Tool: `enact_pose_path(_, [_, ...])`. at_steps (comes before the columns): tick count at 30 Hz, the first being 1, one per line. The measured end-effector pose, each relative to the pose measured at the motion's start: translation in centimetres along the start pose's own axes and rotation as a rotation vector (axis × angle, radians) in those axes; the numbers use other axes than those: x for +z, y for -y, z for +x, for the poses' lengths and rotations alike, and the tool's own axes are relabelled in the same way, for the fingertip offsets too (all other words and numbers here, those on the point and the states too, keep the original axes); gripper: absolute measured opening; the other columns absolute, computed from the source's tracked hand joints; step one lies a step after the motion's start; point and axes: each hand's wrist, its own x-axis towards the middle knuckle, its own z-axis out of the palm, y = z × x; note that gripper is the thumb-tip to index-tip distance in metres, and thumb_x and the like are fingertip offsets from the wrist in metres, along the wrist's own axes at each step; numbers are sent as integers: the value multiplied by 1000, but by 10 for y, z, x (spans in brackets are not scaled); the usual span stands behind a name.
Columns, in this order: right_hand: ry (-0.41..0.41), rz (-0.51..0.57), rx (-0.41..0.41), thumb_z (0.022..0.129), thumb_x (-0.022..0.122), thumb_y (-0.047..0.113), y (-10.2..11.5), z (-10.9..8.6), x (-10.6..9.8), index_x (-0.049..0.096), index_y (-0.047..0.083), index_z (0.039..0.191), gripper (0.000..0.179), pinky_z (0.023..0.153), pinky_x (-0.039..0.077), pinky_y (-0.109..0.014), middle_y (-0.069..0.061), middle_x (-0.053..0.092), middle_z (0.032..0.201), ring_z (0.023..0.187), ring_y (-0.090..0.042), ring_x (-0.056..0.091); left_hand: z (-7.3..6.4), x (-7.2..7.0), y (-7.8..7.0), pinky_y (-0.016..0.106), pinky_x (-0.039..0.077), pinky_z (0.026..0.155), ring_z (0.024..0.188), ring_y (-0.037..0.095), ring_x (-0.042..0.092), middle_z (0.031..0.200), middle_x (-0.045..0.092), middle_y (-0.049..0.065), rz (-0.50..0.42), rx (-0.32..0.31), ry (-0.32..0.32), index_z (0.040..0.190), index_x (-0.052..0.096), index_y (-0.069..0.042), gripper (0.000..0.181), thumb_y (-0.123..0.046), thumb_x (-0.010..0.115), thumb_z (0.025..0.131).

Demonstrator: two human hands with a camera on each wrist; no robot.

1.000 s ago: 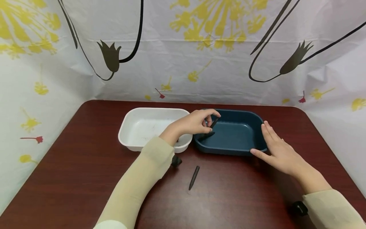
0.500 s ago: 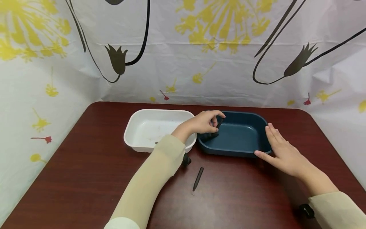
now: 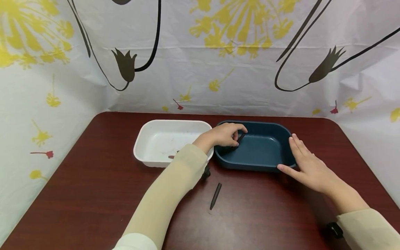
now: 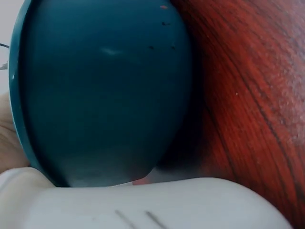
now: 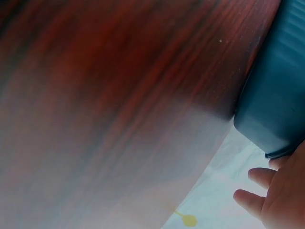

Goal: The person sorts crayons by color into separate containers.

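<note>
My left hand [image 3: 225, 134] reaches over the left end of a dark blue tray [image 3: 256, 166]. Between thumb and fingers it pinches a short, black, pen-like stick [image 3: 241, 137], held at a slant. Below that hand lies a dark patch in the tray; I cannot tell whether it is another stick or shadow. My right hand [image 3: 307, 168] touches the tray's right end with straight fingers, thumb at the front rim; its fingers also show beside the tray in the right wrist view. A black stick with a pointed end [image 3: 215, 196] lies on the table in front.
A white tray [image 3: 140, 152] stands against the blue tray's left end. A small brownish piece [image 3: 171, 157] lies in it, partly behind my left sleeve [image 3: 168, 187]. Both trays stand on a dark red wooden table [image 3: 78, 194], with a patterned white sheet [image 3: 187, 69] behind.
The view has shifted slightly. My left hand has sunk a little lower into the blue tray with the black stick still pinched. The right hand keeps its place at the tray's end.
</note>
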Motion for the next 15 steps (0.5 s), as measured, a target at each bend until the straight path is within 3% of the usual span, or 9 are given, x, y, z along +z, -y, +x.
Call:
enact_pose_path(5, [-7,4,-6,87,56,50,1,1,-1,-3,10,149,95,102,19,-67,-3,-10,156,144,-29,-1,-2,-1,-1,23,46,69,77,11,54,89,58,-3,19,6,2,135,44,-17,50,-17,62,88])
enact_pose_path(15, [-3,12,-4,87,56,49,-1,0,1,-4,11,149,95,102,19,-67,-3,-10,156,144,-30,0,-12,-4,-5,22,46,75,85,9,55,96,58,-4,-45,27,13,133,47,-14,41,-22,54,93])
